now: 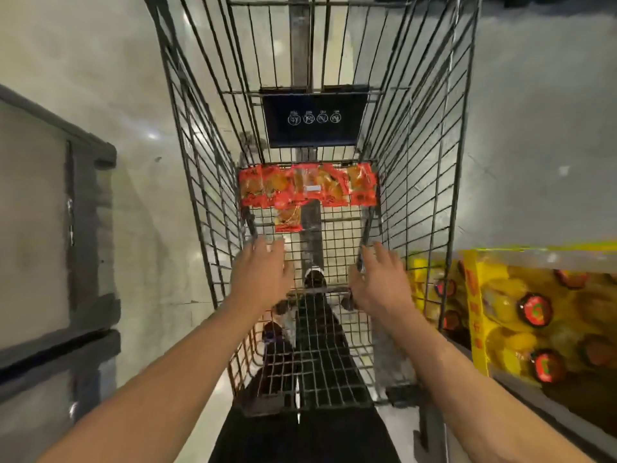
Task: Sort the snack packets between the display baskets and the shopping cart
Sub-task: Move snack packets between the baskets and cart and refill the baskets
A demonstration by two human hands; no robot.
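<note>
Red packets (307,188) lie in a heap on the cart (417,155) floor, at its far end, one more just nearer. Both hands reach down inside with nothing in them: left hand (263,275) and right hand (377,282), fingers loosely spread. Yellow packets (534,315) wait in the basket (541,399) at right, so sorting looks partway done.

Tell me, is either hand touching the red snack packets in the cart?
Apart. The head view shows bare wire floor of the shopping cart between the red snack packets and both the left hand and right hand.
</note>
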